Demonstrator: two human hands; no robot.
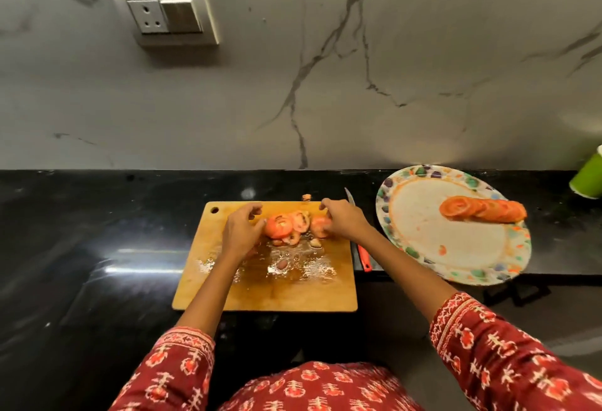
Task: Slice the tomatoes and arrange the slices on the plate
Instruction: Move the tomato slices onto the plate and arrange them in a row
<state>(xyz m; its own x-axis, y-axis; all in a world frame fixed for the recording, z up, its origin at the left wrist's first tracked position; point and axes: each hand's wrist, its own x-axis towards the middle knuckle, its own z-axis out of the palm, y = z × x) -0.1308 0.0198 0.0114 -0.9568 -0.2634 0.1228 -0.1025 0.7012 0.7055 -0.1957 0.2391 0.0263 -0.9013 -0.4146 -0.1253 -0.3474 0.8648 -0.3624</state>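
Note:
A loose row of tomato slices (pixel 290 224) lies on the wet wooden cutting board (pixel 260 293). My left hand (pixel 241 231) presses the left end of the row with curled fingers. At the right end, my right hand (pixel 342 220) grips the slices. A patterned plate (pixel 417 244) at the right carries an overlapping row of tomato slices (pixel 482 210) and one small red bit (pixel 442 249). The knife (pixel 360 241), red-handled, lies on the counter between board and plate, held by neither hand.
Tomato scraps (pixel 281 264) and juice cover the board's middle. One scrap (pixel 306 197) sits just past the board's far edge. A green cup (pixel 588 176) stands at the far right. A marble wall with a socket (pixel 163 16) rises behind the black counter (pixel 97 231).

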